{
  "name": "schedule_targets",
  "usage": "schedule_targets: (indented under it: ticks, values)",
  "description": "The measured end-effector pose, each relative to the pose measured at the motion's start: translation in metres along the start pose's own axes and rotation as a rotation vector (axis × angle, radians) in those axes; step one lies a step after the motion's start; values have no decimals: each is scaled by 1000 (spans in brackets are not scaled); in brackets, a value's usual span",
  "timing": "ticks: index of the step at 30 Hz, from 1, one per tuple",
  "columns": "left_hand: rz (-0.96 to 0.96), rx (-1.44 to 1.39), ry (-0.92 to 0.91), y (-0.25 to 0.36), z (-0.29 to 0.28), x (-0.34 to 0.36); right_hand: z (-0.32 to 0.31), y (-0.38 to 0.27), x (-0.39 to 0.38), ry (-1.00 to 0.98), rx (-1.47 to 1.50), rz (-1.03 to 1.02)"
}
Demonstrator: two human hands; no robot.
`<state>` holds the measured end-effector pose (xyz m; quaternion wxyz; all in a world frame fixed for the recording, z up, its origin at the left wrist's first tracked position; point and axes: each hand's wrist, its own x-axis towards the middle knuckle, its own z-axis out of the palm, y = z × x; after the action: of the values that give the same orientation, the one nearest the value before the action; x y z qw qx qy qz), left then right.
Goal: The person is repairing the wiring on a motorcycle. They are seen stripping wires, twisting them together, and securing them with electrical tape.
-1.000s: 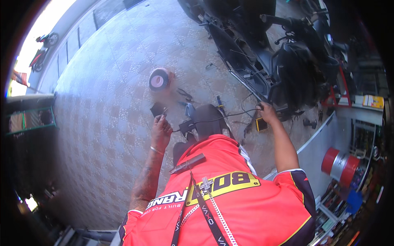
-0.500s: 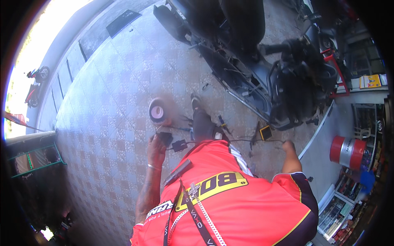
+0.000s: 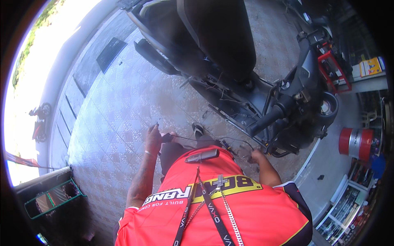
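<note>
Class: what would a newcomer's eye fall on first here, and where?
The bright red shirt, bottom centre, then the dark scooter above it. A dark cable runs between the left hand and right hand. A red drum with a silver band shows at far right.

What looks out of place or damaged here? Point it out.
Thin wires stick out loosely along the side of the scooter, which looks odd because such wiring is normally tucked behind bodywork. I see no clear spill.
</note>
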<state>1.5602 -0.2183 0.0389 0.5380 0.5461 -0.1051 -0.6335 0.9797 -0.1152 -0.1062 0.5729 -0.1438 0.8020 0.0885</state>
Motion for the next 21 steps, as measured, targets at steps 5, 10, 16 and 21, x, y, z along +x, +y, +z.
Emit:
schedule_targets:
  ticks: [5,10,16,21]
  values:
    - [-83,148,-103,16,65,79,17,-28,-12,175,645,-357]
    - [-216,231,-192,10,129,138,31,-40,-54,258,732,-503]
    - [73,1184,-532,-17,185,201,67,-11,-62,444,776,-462]
    - [-100,1252,-632,-31,234,238,104,5,-45,524,808,-613]
